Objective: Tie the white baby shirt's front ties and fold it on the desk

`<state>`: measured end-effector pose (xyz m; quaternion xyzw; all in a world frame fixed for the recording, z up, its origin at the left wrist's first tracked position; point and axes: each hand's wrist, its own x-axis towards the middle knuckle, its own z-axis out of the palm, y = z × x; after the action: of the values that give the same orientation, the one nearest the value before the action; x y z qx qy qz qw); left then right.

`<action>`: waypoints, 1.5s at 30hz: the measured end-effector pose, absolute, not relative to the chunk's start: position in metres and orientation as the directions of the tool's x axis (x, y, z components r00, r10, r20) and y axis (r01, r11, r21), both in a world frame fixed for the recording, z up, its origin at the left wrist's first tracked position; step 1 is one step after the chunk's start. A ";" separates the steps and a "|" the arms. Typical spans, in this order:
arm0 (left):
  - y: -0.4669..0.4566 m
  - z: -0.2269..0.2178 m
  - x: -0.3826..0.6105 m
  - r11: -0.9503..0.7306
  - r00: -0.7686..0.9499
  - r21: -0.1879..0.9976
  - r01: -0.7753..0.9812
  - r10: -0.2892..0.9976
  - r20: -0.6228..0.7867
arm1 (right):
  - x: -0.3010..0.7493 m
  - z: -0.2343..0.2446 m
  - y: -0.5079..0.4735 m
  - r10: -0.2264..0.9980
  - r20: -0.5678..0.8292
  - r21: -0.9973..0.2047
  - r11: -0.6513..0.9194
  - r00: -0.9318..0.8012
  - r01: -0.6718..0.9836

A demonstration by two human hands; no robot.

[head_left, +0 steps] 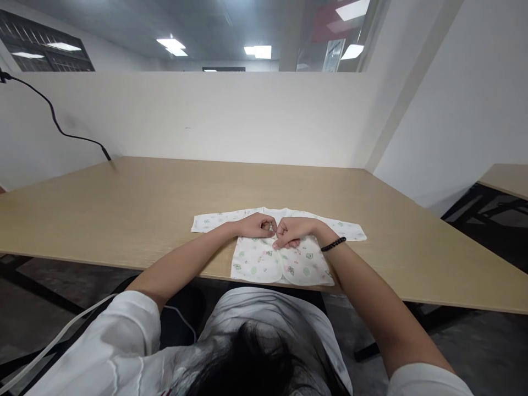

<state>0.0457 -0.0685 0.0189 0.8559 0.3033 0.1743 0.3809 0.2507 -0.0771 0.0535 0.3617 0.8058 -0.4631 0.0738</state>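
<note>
Only got the head view here, so: there's a little white shirt (256, 265) with small green and pink prints, lying spread out flat on the wood-look table (165, 192), right by the near edge and roughly in front of the person; its long sleeves stretch out to both sides, and the front parts meet down the middle, with rounded corners at the hem; the left hand (258, 225) is over the upper middle of it, fingers curled in narrow with the thumb close to the fingertips; the right hand (297, 231) is just beside it, knuckles bent and fingers pointing down at the front opening, also pretty narrow; honestly can't tell if either one is actually pinching cloth, the fingertips are too small and partly hidden; there's a dark bead bracelet (334, 244) on the right wrist; behind the table is a white wall (247, 118), with ceiling lights (258, 52) showing above it; a black cable (58, 122) runs down to the far left corner, and another table (507, 179) pokes in at the right.
</note>
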 end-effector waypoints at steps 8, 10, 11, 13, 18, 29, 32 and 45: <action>-0.069 0.018 0.047 -0.638 0.737 0.630 0.442 0.659 0.151 | 0.245 0.053 -0.083 0.497 -0.530 -0.629 0.312 -0.687 0.711; -0.070 0.020 0.047 -0.671 0.751 0.588 0.452 0.641 0.155 | 0.245 0.054 -0.084 0.506 -0.525 -0.625 0.317 -0.685 0.713; -0.071 0.020 0.047 -0.684 0.754 0.563 0.464 0.638 0.155 | 0.244 0.054 -0.086 0.512 -0.516 -0.622 0.327 -0.686 0.712; -0.072 0.021 0.047 -0.698 0.747 0.510 0.502 0.648 0.151 | 0.241 0.053 -0.089 0.526 -0.489 -0.612 0.361 -0.696 0.703; -0.075 0.021 0.046 -0.701 0.725 0.450 0.554 0.671 0.154 | 0.237 0.052 -0.096 0.555 -0.440 -0.581 0.424 -0.706 0.695; -0.089 0.024 0.049 -0.516 0.852 0.814 0.266 0.521 0.052 | 0.252 0.054 -0.086 0.445 -0.530 -0.676 0.293 -0.722 0.676; -0.095 0.024 0.053 -0.474 0.843 0.834 0.282 0.537 0.019 | 0.256 0.056 -0.083 0.453 -0.528 -0.693 0.259 -0.718 0.673; -0.093 0.016 0.059 -0.412 0.829 0.842 0.347 0.555 -0.071 | 0.263 0.050 -0.076 0.477 -0.539 -0.684 0.233 -0.694 0.691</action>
<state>0.0590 -0.0932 0.0164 0.8329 0.2708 0.1102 0.4699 0.2634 -0.0758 0.0499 0.3757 0.7775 -0.4925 0.1084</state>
